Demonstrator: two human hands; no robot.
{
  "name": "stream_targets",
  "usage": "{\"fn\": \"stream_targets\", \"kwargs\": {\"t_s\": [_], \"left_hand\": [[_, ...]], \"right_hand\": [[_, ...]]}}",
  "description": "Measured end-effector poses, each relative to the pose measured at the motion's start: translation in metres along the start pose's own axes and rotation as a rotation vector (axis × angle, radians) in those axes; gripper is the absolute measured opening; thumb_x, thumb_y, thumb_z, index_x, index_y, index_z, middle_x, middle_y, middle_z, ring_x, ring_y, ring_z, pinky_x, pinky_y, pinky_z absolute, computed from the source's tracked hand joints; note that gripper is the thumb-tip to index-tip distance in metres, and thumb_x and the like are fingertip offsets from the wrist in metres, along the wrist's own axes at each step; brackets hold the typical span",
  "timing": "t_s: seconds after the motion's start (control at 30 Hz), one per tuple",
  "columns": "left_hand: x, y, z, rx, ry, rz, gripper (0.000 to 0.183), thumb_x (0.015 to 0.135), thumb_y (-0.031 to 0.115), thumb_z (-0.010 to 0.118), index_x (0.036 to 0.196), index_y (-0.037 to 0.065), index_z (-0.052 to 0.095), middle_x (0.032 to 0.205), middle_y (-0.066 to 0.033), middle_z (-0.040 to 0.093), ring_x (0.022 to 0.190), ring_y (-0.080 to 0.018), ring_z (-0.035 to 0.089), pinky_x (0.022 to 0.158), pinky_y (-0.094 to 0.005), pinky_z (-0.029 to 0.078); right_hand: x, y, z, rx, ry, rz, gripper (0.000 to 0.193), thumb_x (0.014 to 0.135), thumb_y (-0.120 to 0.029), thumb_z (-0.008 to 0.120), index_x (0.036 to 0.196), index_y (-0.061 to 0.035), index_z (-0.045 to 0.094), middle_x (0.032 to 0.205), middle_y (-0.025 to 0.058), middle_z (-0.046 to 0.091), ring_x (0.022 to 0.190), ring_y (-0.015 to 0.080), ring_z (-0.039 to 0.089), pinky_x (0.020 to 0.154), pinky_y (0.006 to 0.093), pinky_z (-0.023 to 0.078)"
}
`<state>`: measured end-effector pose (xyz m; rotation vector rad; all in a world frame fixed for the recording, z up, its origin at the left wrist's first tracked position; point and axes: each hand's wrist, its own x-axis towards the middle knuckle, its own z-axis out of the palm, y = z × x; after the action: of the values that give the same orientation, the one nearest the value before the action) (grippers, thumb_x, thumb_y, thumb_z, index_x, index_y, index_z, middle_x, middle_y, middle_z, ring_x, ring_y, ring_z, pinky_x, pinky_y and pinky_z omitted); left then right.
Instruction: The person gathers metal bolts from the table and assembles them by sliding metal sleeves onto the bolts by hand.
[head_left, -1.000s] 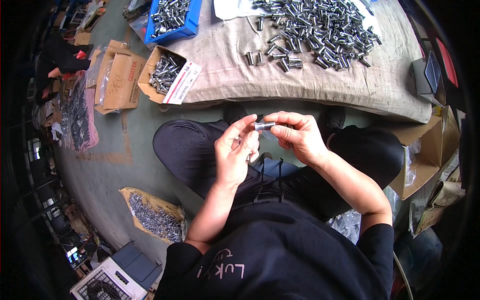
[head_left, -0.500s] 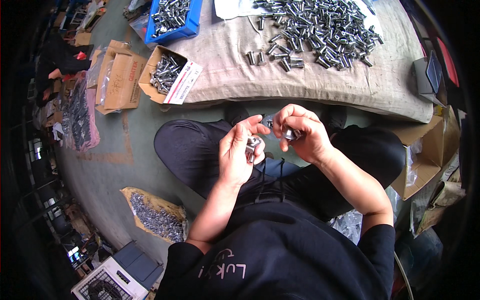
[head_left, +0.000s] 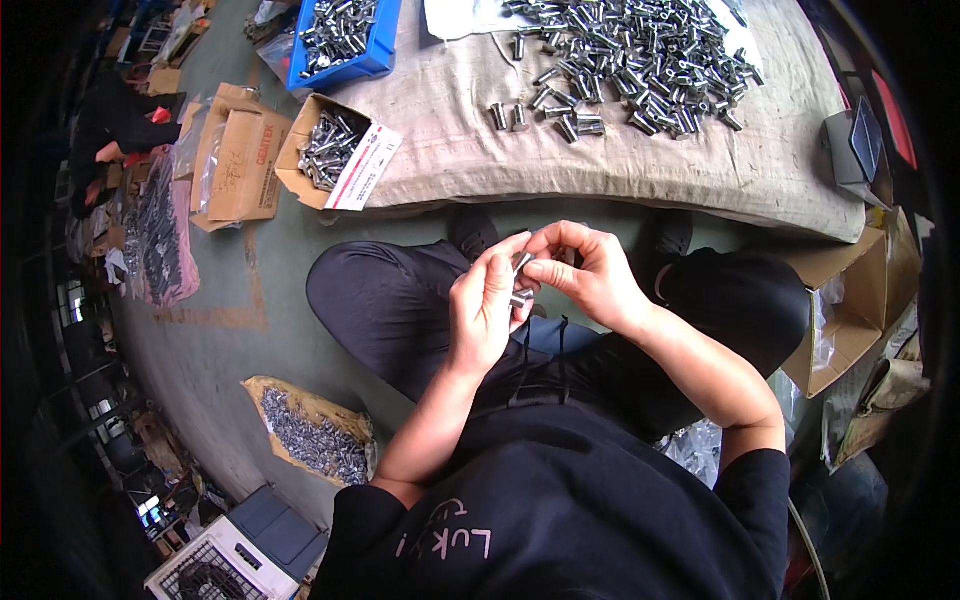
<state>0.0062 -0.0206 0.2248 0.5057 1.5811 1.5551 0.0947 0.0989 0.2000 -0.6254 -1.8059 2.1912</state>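
My left hand [head_left: 484, 308] is closed around small shiny metal fittings [head_left: 521, 298], short cylinders, above my lap. At its fingertips sits another metal fitting [head_left: 522, 262], which the thumb and fingers of my right hand [head_left: 592, 280] also grip. The two hands meet here, and their fingers hide part of the pieces. Many similar headed metal cylinders [head_left: 650, 60] lie heaped on the cloth-covered table [head_left: 450, 160] in front of me. A few pieces stand upright [head_left: 500, 116] near the heap's left edge.
A blue bin [head_left: 370, 68] and a small open carton [head_left: 300, 188], both holding metal pieces, stand at the table's left. Farther left is a brown carton [head_left: 250, 165]. A sack [head_left: 262, 385] of small metal parts lies on the floor. An open carton [head_left: 845, 330] stands at right.
My right hand has moved left and down to meet my left hand. The fitting in its fingers now touches the left hand's fingertips.
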Motion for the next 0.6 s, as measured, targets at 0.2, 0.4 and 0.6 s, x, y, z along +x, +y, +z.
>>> {"fn": "stream_targets", "kwargs": {"t_s": [0.2, 0.4, 0.6], "left_hand": [[0.001, 0.003, -0.003, 0.101, -0.058, -0.002, 0.040, 0.094, 0.031, 0.034, 0.113, -0.002, 0.046, 0.070, -0.0049, 0.053, 0.048, -0.0047, 0.044, 0.039, -0.0157, 0.032], [0.005, 0.005, -0.015, -0.391, -0.039, -0.229, 0.034, 0.093, 0.029, 0.037, 0.106, 0.000, 0.048, 0.071, -0.0097, 0.054, 0.050, -0.0087, 0.045, 0.037, -0.0170, 0.032], [0.003, 0.008, -0.013, -0.395, 0.000, -0.218, 0.028, 0.089, 0.024, 0.046, 0.097, -0.002, 0.052, 0.077, -0.0105, 0.056, 0.055, -0.0087, 0.047, 0.040, -0.0167, 0.033]], "right_hand": [[0.001, -0.010, -0.005, 0.266, -0.052, 0.230, 0.018, 0.075, -0.017, 0.067, 0.085, -0.0033, 0.059, 0.068, -0.0006, 0.056, 0.051, 0.0020, 0.041, 0.042, 0.0174, 0.030], [-0.001, -0.004, -0.008, 0.419, 0.023, 0.141, 0.016, 0.075, -0.006, 0.065, 0.091, -0.0022, 0.061, 0.069, 0.0000, 0.057, 0.050, 0.0030, 0.044, 0.042, 0.0173, 0.033], [-0.004, -0.005, -0.005, 0.285, 0.067, 0.019, 0.019, 0.076, -0.006, 0.064, 0.095, -0.0024, 0.061, 0.079, -0.0008, 0.059, 0.070, 0.0040, 0.048, 0.063, 0.0186, 0.040]]}}
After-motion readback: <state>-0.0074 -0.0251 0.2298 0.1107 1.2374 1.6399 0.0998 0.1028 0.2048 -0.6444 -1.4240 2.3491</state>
